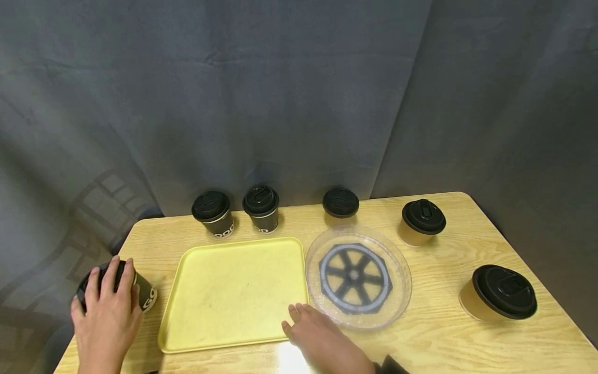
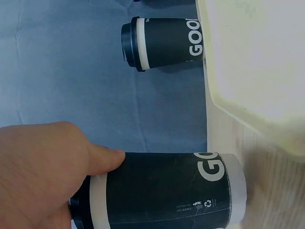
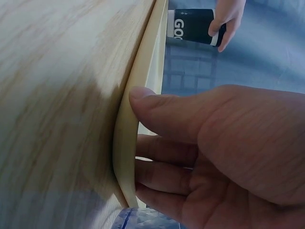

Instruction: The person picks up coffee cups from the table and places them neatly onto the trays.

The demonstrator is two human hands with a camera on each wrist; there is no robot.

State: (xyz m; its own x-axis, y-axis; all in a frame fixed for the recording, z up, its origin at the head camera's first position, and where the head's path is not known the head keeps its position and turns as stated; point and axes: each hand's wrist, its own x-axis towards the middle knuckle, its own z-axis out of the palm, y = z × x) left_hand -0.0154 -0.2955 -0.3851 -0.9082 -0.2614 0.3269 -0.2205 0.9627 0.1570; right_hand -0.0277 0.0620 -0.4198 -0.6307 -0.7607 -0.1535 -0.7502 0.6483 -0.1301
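Observation:
In the head view my left hand (image 1: 108, 306) lies over the lid of a dark paper cup (image 1: 147, 293) at the table's left side. Its fingers spread across the lid, and in the left wrist view the thumb presses the side of that lidded cup (image 2: 164, 191). My right hand (image 1: 324, 337) rests at the front right corner of a yellow tray (image 1: 233, 296), its fingers loosely extended. From the right wrist, the thumb touches the tray's rim (image 3: 125, 138) from outside, while the fingertips are hidden behind it.
Two dark lidded cups (image 1: 218, 224) (image 1: 264, 221) stand behind the tray. Right of it is a clear round dish (image 1: 404, 296) with a dark wheel-shaped piece at its base. Three brown cups with black lids (image 1: 341, 201) (image 1: 413, 234) (image 1: 478, 301) stand behind and right of the dish.

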